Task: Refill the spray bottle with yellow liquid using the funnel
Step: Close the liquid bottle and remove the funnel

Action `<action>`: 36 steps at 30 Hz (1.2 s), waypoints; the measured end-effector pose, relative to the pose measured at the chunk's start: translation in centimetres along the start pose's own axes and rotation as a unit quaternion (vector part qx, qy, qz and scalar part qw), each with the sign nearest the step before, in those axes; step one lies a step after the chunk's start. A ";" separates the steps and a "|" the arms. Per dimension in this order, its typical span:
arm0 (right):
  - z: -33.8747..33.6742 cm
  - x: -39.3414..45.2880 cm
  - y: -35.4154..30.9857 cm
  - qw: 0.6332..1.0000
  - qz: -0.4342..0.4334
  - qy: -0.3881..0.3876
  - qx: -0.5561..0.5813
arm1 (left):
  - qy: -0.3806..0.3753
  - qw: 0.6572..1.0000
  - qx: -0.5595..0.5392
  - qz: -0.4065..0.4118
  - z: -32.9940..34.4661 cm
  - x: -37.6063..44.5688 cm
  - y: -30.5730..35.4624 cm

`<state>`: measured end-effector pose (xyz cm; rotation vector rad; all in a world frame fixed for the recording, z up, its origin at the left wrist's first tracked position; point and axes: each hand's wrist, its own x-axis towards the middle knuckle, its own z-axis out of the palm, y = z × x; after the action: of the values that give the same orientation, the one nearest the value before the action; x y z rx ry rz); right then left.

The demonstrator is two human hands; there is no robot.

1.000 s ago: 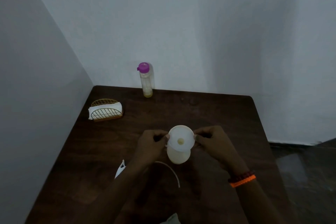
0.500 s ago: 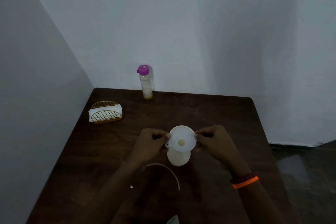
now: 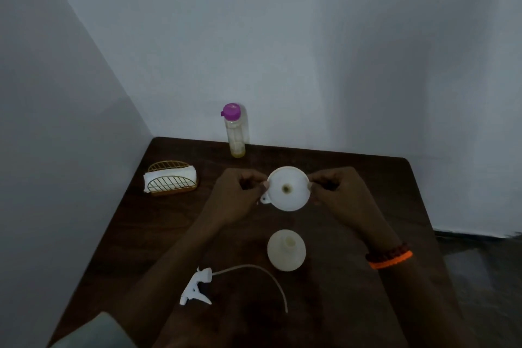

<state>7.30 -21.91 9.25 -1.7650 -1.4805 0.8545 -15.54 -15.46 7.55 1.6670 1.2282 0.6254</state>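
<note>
both hands are now holding the white funnel (image 3: 288, 189) up and away from the spray bottle (image 3: 286, 250), where it was sitting a moment ago; left hand (image 3: 236, 197) and right hand (image 3: 337, 194) are pinching its rim, leaving the bottle's neck open on the desk (image 3: 381, 206), so refilling looks finished or is being reset

Spray bottle (image 3: 286, 253) mouth uncovered; trigger head (image 3: 196, 288) and tube lie left.
</note>
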 end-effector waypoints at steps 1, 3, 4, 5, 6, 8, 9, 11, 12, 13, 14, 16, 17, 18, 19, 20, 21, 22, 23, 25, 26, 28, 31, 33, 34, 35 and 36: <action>0.2 1.1 0.2 1.000 -0.006 0.001 -0.010 | 0.007 1.000 0.024 0.011 -0.1 1.0 -0.3; 0.7 3.4 0.7 1.000 -0.007 0.007 -0.015 | 0.024 0.997 0.070 0.027 -0.3 3.0 -0.9; 1.0 4.5 1.0 1.000 -0.007 0.010 -0.015 | 0.027 0.996 0.084 0.030 -0.3 4.0 -1.4; 1.3 5.7 1.3 1.000 -0.006 0.012 -0.015 | 0.025 0.995 0.094 0.030 -0.4 5.1 -1.9; 1.8 6.9 1.7 1.000 -0.006 0.013 -0.015 | 0.022 0.994 0.101 0.026 -0.4 6.1 -2.6; 2.9 9.3 2.8 1.000 -0.002 0.017 -0.018 | 0.018 0.993 0.113 0.020 -0.3 8.1 -3.9; 3.4 10.4 3.5 1.000 0.003 0.022 -0.018 | 0.023 0.992 0.119 0.021 -0.1 9.0 -4.5; 4.6 12.7 4.8 0.999 0.017 0.032 -0.018 | 0.037 0.991 0.126 0.022 0.2 10.8 -5.5; 5.2 13.7 5.5 0.999 0.023 0.036 -0.020 | 0.044 0.991 0.125 0.015 0.4 11.7 -6.1; 5.7 14.7 6.1 0.999 0.027 0.037 -0.023 | 0.050 0.991 0.125 0.006 0.6 12.5 -6.6; 6.3 15.7 6.8 0.999 0.031 0.036 -0.025 | 0.055 0.990 0.127 -0.006 0.8 13.2 -7.2; 7.6 17.3 8.0 0.998 0.038 0.035 -0.030 | 0.059 0.989 0.132 -0.019 1.3 14.4 -8.3; 8.1 18.0 8.6 0.998 0.042 0.032 -0.031 | 0.058 0.989 0.135 -0.022 1.6 14.9 -8.9; 8.6 18.7 9.0 0.998 0.045 0.028 -0.032 | 0.058 0.988 0.141 -0.026 1.9 15.4 -9.5; 9.0 19.3 9.4 0.998 0.051 0.025 -0.035 | 0.061 0.986 0.151 -0.030 2.2 15.8 -10.0; 9.4 19.8 9.8 0.997 0.056 0.023 -0.036 | 0.066 0.984 0.162 -0.035 2.4 16.3 -10.4; 9.6 20.3 10.0 0.997 0.065 0.020 -0.034 | 0.070 0.982 0.169 -0.041 2.6 16.7 -10.8; 9.9 20.7 10.3 0.997 0.071 0.017 -0.031 | 0.070 0.982 0.171 -0.047 2.7 17.2 -11.3; 10.1 21.0 10.5 0.996 0.078 0.014 -0.031 | 0.069 0.981 0.173 -0.047 2.8 17.6 -11.7; 10.5 21.4 10.7 0.996 0.083 0.015 -0.038 | 0.062 0.980 0.183 -0.044 2.9 18.3 -12.6; 10.6 21.5 10.9 0.996 0.081 0.015 -0.039 | 0.058 0.980 0.184 -0.042 3.0 18.5 -13.0; 10.8 21.7 11.1 0.996 0.082 0.014 -0.040 | 0.050 0.981 0.180 -0.045 3.1 18.9 -13.6; 10.8 21.7 11.1 0.995 0.094 0.010 -0.039 | 0.036 0.982 0.177 -0.056 3.2 19.3 -14.0; 10.9 21.6 11.2 0.995 0.096 0.006 -0.039 | 0.036 0.982 0.174 -0.060 3.4 19.3 -14.1; 10.9 21.5 11.3 0.995 0.096 0.006 -0.037 | 0.037 0.982 0.175 -0.060 3.4 19.3 -14.2; 10.9 21.5 11.2 0.994 0.099 0.006 -0.035 | 0.037 0.982 0.177 -0.061 3.5 19.4 -14.3; 11.0 21.5 11.4 0.994 0.101 0.006 -0.032 | 0.036 0.982 0.176 -0.062 3.5 19.4 -14.4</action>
<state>7.55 -1.26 -7.67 -1.9904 -1.3512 0.9029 -11.91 1.90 -9.25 1.8492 1.5537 0.4102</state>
